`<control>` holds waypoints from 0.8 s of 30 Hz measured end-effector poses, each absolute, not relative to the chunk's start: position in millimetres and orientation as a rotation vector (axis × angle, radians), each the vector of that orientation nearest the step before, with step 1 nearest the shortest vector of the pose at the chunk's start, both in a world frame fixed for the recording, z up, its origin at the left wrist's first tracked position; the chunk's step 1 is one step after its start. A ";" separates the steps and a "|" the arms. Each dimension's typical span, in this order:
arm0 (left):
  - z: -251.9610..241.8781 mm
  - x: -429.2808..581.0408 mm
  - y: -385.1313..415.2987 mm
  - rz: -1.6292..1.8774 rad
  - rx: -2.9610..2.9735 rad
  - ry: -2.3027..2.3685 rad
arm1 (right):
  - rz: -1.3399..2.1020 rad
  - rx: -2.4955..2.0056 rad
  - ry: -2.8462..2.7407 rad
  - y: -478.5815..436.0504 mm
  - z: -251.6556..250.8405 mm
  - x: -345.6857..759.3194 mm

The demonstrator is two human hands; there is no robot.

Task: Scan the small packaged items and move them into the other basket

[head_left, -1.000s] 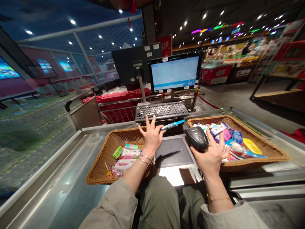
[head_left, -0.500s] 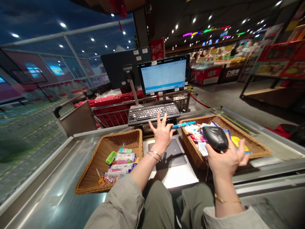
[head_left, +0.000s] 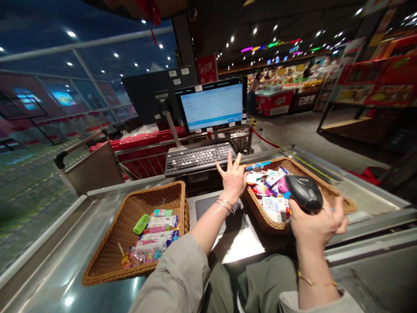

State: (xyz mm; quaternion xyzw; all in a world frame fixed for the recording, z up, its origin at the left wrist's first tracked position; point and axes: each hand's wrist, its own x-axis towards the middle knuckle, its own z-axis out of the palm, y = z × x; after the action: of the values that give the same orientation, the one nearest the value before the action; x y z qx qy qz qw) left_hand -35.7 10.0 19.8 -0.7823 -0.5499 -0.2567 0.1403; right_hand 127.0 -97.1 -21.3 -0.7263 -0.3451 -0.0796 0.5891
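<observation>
My left hand [head_left: 233, 180] is just past the keyboard's near right corner, fingers spread. A slim blue pen-like item [head_left: 259, 165] is held at its thumb side and points right, over the rim of the right wicker basket [head_left: 272, 224]. The black keyboard [head_left: 198, 157] stands below the lit monitor [head_left: 213, 104]. My right hand [head_left: 314, 226] grips a black handheld barcode scanner [head_left: 304, 192] above that basket, covering part of it. Small colourful packets [head_left: 275, 208] lie inside the basket.
On the left, another wicker basket [head_left: 109, 243] contains a green item [head_left: 141, 224] and several small packets [head_left: 159, 237]. Both baskets rest on a metal counter [head_left: 74, 261]. Behind the counter are a shopping cart [head_left: 146, 163] and red crates [head_left: 140, 141]. Shelves [head_left: 368, 93] stand at right.
My left hand has moved right, off the keyboard, with the blue item. The scanner in my right hand has shifted right relative to the basket. The view has turned slightly right.
</observation>
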 end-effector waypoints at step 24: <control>5.0 -99.0 -29.4 -0.726 -2.185 -1.642 | -0.126 -1.623 -0.905 -92.3 -28.7 100.3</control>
State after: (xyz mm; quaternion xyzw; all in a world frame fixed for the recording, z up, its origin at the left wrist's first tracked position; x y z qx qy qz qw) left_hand -99.0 -29.4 5.0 -0.7631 -0.5736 -0.2536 0.1563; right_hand 100.3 -92.3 -28.7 -0.6992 -0.3900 -0.0542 0.5967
